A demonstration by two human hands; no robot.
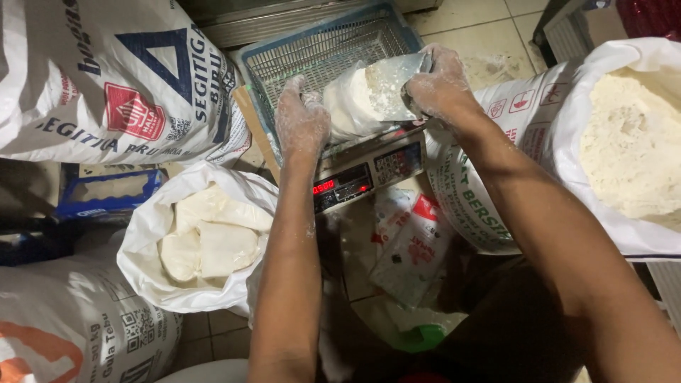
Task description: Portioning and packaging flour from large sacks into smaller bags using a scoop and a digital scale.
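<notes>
Right hand (441,84) grips a metal scoop (394,81), tipped into the clear bag of flour (351,106) on the scale (369,170). Left hand (301,120) pinches the bag's near edge. Best to keep the mouth wide under the scoop lip and pour slowly against the readout.

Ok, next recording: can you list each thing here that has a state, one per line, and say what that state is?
Left hand: flour-dusted, holding the small clear plastic bag open.
Right hand: gripping the metal scoop, tipped into the bag.
Small clear plastic bag: partly filled with flour, resting on the scale.
Digital scale: on, red digits lit.
Large white sack of flour: open, rim rolled down.
White bag of packed portions: open.
Blue plastic basket: looks empty.
</notes>
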